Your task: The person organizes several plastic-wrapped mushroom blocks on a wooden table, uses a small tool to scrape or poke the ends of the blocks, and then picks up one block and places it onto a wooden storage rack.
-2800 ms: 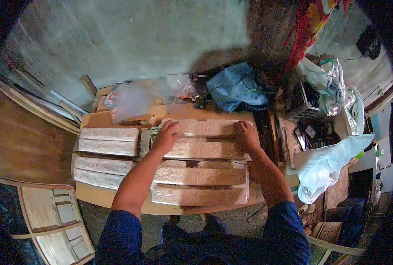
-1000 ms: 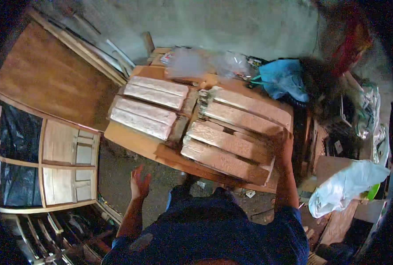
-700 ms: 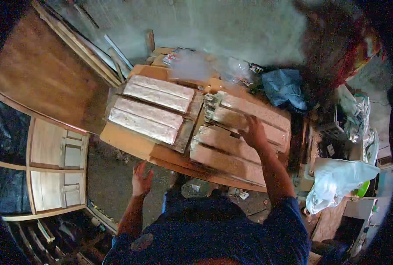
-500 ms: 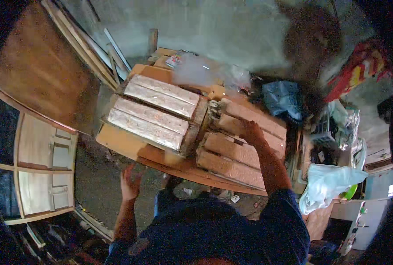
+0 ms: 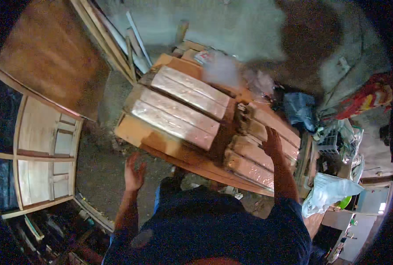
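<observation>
Two pairs of long, grooved slabs with a glossy, plastic-like surface lie on an orange-brown board. The left pair (image 5: 178,115) looks pale and shiny; the right pair (image 5: 251,157) is browner, with rough dark ends. My right hand (image 5: 273,142) is over the right pair, fingers stretched out and holding nothing. Whether its fingertips touch the slabs I cannot tell. Off the near left edge of the orange-brown board (image 5: 128,129), my left hand (image 5: 134,173) hangs in the air with its fingers apart and nothing in it.
Behind the slabs sit a clear plastic bag (image 5: 223,70) and a blue bag (image 5: 299,108). To the right are a crate (image 5: 328,143) and a pale plastic sack (image 5: 329,193). A wooden frame with panels (image 5: 44,154) stands at left, near leaning planks (image 5: 103,39).
The view has shifted, so the board and slabs appear farther right. My right hand stays over the right slabs, its fingers now straighter. My left hand remains open beside the board.
</observation>
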